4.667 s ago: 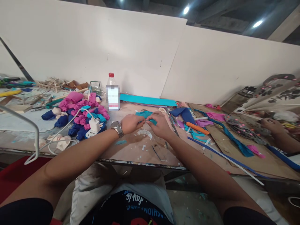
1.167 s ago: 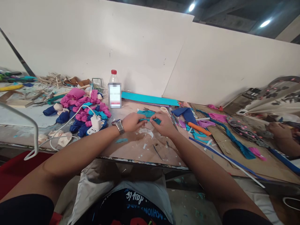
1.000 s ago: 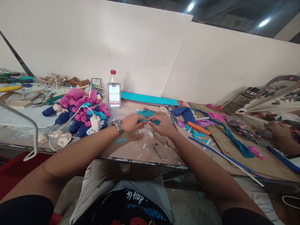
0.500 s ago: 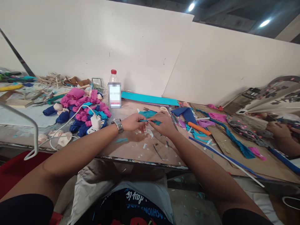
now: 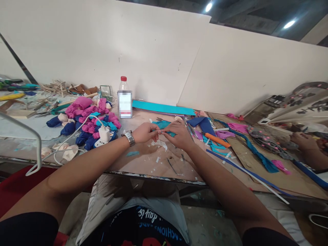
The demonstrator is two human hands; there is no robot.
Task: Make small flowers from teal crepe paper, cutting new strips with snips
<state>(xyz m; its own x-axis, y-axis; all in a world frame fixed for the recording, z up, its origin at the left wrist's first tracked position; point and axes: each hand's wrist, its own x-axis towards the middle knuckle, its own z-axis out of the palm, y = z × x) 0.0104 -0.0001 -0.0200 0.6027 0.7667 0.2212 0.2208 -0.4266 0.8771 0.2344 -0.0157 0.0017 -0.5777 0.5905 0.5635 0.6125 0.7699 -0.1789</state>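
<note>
Over the middle of the table my left hand (image 5: 146,132) and my right hand (image 5: 177,134) meet at their fingertips. Both are closed in a pinch on a small teal strip, now almost wholly covered by the fingers. Whether it is paper or cloth I cannot tell. Just behind the fingers lies a crumpled teal sheet (image 5: 162,125). White scraps and a thin dark sliver (image 5: 171,166) are scattered on the tabletop (image 5: 143,164) below my hands.
At left are a heap of pink and blue crumpled bundles (image 5: 87,112) and a corded white plug (image 5: 104,132). A phone (image 5: 124,105) leans on a bottle (image 5: 123,82). At right lie an orange-handled tool (image 5: 217,140) and a long white rod (image 5: 266,186); another person's hand (image 5: 302,140) is beyond.
The teal strip that showed across my left fingers is now mostly hidden. My fingertips have shifted slightly; both hands remain together in the same place.
</note>
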